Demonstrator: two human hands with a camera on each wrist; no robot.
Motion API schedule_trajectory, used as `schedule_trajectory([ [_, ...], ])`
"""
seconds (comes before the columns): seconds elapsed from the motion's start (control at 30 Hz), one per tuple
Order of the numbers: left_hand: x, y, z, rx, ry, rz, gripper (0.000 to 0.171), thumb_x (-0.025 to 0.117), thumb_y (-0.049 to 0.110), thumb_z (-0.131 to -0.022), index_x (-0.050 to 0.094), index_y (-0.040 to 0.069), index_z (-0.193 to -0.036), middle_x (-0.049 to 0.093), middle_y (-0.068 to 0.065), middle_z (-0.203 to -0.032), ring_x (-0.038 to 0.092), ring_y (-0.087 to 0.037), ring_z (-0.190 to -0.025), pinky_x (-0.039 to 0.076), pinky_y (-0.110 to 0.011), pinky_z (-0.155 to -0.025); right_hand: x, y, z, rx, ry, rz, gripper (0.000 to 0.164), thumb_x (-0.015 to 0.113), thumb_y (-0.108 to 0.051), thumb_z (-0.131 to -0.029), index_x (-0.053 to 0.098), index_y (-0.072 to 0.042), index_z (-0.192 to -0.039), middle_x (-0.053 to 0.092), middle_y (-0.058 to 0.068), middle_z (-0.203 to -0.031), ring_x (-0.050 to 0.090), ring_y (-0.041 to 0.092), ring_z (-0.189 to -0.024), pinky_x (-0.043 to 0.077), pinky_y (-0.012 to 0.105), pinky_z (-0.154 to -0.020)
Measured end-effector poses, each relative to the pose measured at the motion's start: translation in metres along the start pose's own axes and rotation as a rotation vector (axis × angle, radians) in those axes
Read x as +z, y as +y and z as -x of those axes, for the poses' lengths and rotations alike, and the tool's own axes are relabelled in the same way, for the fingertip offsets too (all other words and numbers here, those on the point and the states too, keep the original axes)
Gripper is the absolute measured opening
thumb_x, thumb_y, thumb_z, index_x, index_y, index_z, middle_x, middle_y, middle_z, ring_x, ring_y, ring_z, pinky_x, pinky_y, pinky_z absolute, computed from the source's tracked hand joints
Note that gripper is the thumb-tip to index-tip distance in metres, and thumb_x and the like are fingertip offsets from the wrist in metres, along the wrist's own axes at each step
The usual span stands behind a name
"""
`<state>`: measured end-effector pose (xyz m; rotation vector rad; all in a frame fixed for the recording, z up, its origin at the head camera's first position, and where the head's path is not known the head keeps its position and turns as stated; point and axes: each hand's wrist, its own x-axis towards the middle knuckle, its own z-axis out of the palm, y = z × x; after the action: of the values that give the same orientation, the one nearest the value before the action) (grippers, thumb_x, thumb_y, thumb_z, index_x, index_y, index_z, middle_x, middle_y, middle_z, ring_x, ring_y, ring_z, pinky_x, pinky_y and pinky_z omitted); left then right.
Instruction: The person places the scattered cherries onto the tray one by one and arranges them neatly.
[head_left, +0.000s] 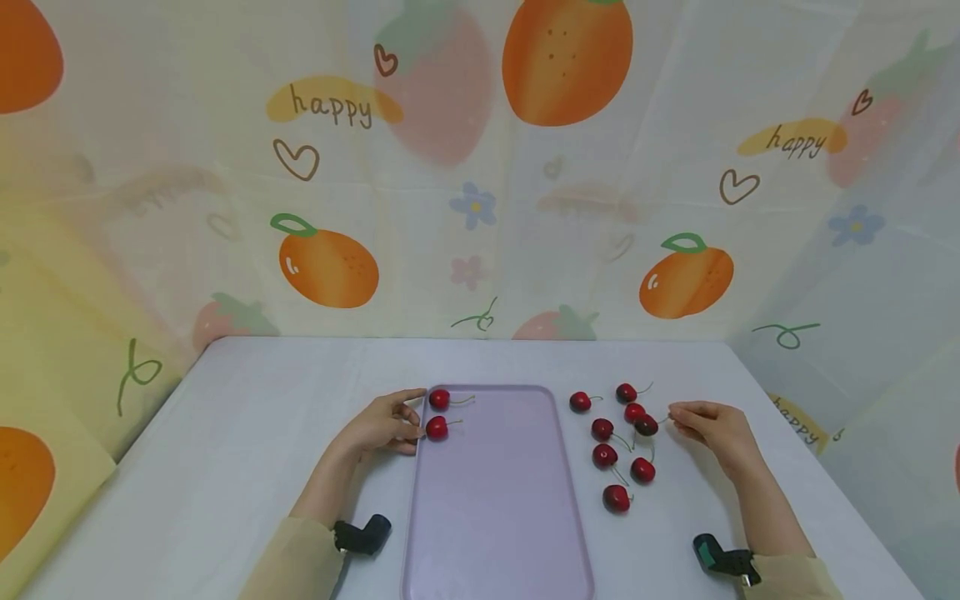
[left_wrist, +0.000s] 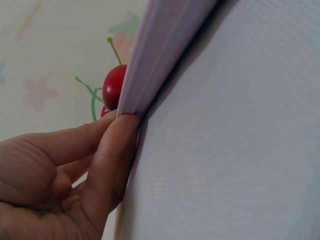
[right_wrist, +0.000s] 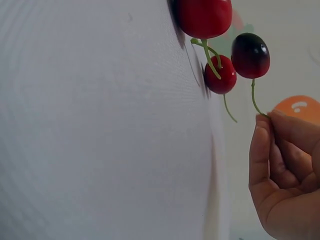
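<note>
My right hand (head_left: 712, 433) pinches the stem of a dark red cherry (right_wrist: 250, 56) between thumb and fingertips. In the right wrist view this cherry looks lifted off the table. Several other cherries with green stems lie on the table beside it, among them a red cherry (head_left: 617, 498) nearest the front. At the far left corner of a pale purple tray (head_left: 495, 500), my left hand (head_left: 384, 425) holds the rim between thumb and fingers. On the tray by that hand lie two cherries, a back one (head_left: 439, 400) and a front one (head_left: 437, 428).
A white cloth covers the table (head_left: 262, 417). Behind and at the sides hangs a fruit-patterned curtain (head_left: 420, 250). Each wrist wears a small black device, such as the left wrist camera (head_left: 364, 535).
</note>
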<state>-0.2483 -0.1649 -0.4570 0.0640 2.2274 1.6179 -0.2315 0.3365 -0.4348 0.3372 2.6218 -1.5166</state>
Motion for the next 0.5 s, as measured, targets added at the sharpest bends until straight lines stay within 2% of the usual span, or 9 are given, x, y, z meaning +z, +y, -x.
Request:
schedule_trajectory([
  [0.2, 0.001, 0.000, 0.000, -0.006, 0.006, -0.010, 0.072, 0.068, -0.004, -0.085, 0.039, 0.005, -0.150, 0.054, -0.009, -0.094, 0.060, -0.014, -0.069, 0.062, -0.027, -0.063, 0.003, -0.004, 0.001, 0.002, 0.003, -0.019, 0.054, 0.063, -0.033, -0.096, 0.056, 0.006, -0.133, 0.072, -0.006, -0.105, 0.067, 0.000, -0.086, 0.058, 0.011, -0.077],
  [0.5, -0.001, -0.001, 0.000, -0.001, 0.010, -0.004, 0.072, 0.069, -0.003, -0.085, 0.039, 0.006, -0.150, 0.054, -0.010, -0.095, 0.060, -0.014, -0.069, 0.063, -0.028, -0.064, 0.005, -0.016, 0.004, -0.027, -0.007, -0.008, 0.055, 0.063, -0.035, -0.095, 0.057, 0.006, -0.132, 0.071, -0.008, -0.103, 0.069, 0.001, -0.088, 0.059, 0.013, -0.079],
])
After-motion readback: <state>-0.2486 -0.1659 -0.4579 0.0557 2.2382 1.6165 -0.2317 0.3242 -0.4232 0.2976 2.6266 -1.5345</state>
